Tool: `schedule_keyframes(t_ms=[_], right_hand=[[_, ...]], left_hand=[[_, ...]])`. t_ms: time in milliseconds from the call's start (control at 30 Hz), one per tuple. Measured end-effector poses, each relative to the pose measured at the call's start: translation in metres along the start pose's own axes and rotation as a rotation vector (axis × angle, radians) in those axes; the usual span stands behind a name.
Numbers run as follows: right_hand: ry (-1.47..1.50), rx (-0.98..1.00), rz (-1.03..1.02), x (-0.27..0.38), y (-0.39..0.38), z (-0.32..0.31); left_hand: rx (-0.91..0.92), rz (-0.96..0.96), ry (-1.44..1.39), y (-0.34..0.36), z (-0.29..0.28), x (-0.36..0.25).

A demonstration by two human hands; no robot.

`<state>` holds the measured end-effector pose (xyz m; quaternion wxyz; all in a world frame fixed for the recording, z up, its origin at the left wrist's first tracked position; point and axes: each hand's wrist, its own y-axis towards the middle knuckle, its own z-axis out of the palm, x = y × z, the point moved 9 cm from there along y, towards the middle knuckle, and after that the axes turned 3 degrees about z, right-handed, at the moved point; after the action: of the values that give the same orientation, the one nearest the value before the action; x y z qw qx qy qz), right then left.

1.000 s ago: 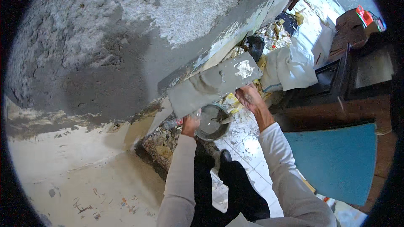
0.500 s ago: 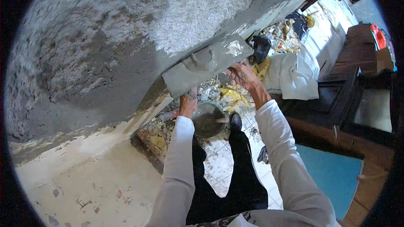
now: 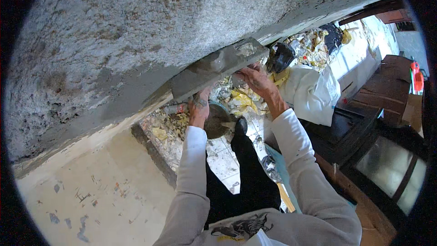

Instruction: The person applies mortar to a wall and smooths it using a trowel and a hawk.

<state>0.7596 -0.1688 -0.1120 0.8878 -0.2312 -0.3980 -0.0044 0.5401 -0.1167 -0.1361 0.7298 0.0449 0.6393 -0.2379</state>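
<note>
Both my hands hold a long, flat grey board (image 3: 193,75) coated with wet mortar, its far long edge against the rough wall (image 3: 150,32). My left hand (image 3: 200,102) is closed on the near edge by the board's left end; the fingertips are hidden beneath it. My right hand (image 3: 258,83) grips the same edge nearer the right end, its fingers partly underneath. A smooth band of wet grey mortar (image 3: 125,89) covers the lower wall left of the board. Below my left hand, a round bucket (image 3: 216,125) of grey mix stands on the floor, with a handle sticking out.
Rubble and yellow scraps (image 3: 246,102) litter the floor under the board. A white sack (image 3: 314,91) and a black bag (image 3: 281,58) lie at the right. Dark wooden furniture (image 3: 350,123) stands beside my right arm. A pale, stained surface (image 3: 100,191) fills the lower left.
The board has tilted, so its mortar-covered face appears narrower and closer to the wall. Both hands still hold it. My head view has shifted, showing more furniture at the right.
</note>
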Motion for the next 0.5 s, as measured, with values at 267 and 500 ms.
schedule_keyframes(t_ms=[267,500], right_hand=[[0.117,0.029,0.032,0.001,0.022,0.013],[0.062,0.023,0.063,0.010,0.012,0.039]], left_hand=[[0.023,0.004,-0.308,0.008,-0.025,0.037],[-0.206,-0.063,-0.518,-0.004,-0.031,0.005]])
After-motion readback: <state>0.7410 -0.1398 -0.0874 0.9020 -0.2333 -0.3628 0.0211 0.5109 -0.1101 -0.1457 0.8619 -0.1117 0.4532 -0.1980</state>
